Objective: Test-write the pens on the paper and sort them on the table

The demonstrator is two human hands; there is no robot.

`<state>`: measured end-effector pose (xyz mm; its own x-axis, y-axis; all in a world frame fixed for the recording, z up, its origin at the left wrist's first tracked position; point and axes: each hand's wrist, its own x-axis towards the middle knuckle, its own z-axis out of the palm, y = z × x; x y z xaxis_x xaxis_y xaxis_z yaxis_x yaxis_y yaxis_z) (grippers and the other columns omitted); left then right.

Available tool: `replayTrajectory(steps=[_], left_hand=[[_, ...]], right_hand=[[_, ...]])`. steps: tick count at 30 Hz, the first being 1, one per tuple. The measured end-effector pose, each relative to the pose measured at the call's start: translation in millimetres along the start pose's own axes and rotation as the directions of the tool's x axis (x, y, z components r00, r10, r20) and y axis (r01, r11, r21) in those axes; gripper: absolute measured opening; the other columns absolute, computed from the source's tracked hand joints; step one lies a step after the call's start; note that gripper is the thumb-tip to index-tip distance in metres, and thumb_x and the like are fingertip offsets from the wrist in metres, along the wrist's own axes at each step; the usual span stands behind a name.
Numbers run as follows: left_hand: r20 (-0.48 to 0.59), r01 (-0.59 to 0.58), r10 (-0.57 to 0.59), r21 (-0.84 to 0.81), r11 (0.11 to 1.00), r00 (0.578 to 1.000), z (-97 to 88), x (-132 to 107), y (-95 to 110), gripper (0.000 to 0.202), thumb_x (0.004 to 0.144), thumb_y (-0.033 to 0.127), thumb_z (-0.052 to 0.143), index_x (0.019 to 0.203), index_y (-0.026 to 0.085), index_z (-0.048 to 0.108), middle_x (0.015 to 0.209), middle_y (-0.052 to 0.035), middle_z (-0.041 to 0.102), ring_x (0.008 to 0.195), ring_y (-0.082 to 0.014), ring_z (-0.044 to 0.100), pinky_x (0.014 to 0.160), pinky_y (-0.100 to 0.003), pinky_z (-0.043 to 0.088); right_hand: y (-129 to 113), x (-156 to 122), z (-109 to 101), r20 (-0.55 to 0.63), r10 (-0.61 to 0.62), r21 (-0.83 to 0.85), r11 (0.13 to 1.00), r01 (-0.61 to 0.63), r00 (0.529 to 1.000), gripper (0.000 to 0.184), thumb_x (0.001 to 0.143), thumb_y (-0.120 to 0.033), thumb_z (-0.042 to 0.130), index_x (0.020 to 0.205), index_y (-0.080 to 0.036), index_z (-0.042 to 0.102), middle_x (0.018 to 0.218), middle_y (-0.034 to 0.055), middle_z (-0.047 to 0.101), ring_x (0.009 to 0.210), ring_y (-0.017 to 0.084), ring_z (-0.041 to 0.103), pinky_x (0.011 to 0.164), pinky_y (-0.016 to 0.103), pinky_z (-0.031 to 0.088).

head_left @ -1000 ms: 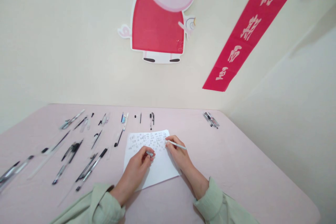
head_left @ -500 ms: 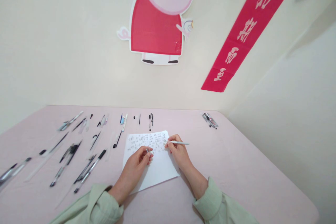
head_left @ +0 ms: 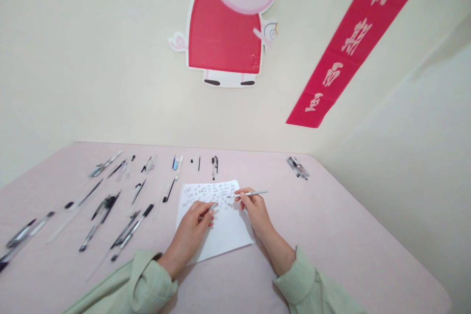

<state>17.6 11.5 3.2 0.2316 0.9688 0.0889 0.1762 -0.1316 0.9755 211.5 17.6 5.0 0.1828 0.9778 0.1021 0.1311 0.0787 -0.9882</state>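
A pale, slim pen (head_left: 259, 192) is pinched between the fingers of my right hand (head_left: 253, 208), its tip pointing left over the written part of a white sheet of paper (head_left: 228, 235). My left hand (head_left: 193, 228) rests over the left side of the sheet. Its thumb and fingers close on a small grey-blue piece that looks like a pen cap (head_left: 213, 206), poking out toward the upper right. Rows of dark handwriting fill the upper part of the paper. The two hands are a short way apart.
Pens taken apart (head_left: 132, 233), with black refills, caps and clear barrels, lie spread over the left of the pink tabletop (head_left: 331, 235). A bundle of pens (head_left: 298, 168) lies at the back right. Behind the table rises a wall with a pig cutout (head_left: 224, 29) and a red banner (head_left: 346, 54).
The pen in my right hand has tilted, its rear end now higher, and its tip has shifted slightly left over the writing. The cap in my left hand sticks out more. The view has shifted slightly.
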Motion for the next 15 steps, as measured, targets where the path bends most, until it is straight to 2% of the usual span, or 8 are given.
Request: replayTrajectory(steps=[4,9,15], left_hand=[[-0.009,0.004,-0.004,-0.017,1.000,1.000,0.6,-1,-1,0.034,0.081,0.040,0.050,0.097,0.017,0.069,0.086,-0.0038,0.055,0.069,-0.0168,0.061,0.066,-0.035,0.057],[-0.006,0.006,-0.006,-0.021,1.000,1.000,0.5,-1,0,0.032,0.081,0.041,0.053,0.093,0.018,0.069,0.085,-0.0038,0.056,0.068,-0.0168,0.061,0.064,-0.035,0.057],[0.028,-0.020,0.020,0.031,0.999,0.999,-1.0,0,2,0.032,0.082,0.043,0.052,0.092,0.019,0.070,0.083,-0.0040,0.059,0.065,-0.0168,0.060,0.066,-0.035,0.055]], right_hand=[[-5,-4,2,-0.045,0.011,0.072,0.997,-0.008,0.999,0.020,0.081,-0.037,0.059,0.085,-0.018,0.055,0.067,0.0003,0.065,0.053,0.011,0.049,0.053,0.023,0.037],[-10,-11,6,0.041,-0.006,0.138,0.990,0.000,0.999,0.022,0.080,-0.039,0.061,0.082,-0.019,0.053,0.064,-0.0007,0.063,0.052,0.011,0.048,0.053,0.023,0.038],[-9,-12,8,0.064,-0.017,0.158,0.987,0.006,0.998,0.022,0.080,-0.040,0.062,0.080,-0.020,0.053,0.064,-0.0011,0.063,0.053,0.011,0.049,0.053,0.024,0.039]])
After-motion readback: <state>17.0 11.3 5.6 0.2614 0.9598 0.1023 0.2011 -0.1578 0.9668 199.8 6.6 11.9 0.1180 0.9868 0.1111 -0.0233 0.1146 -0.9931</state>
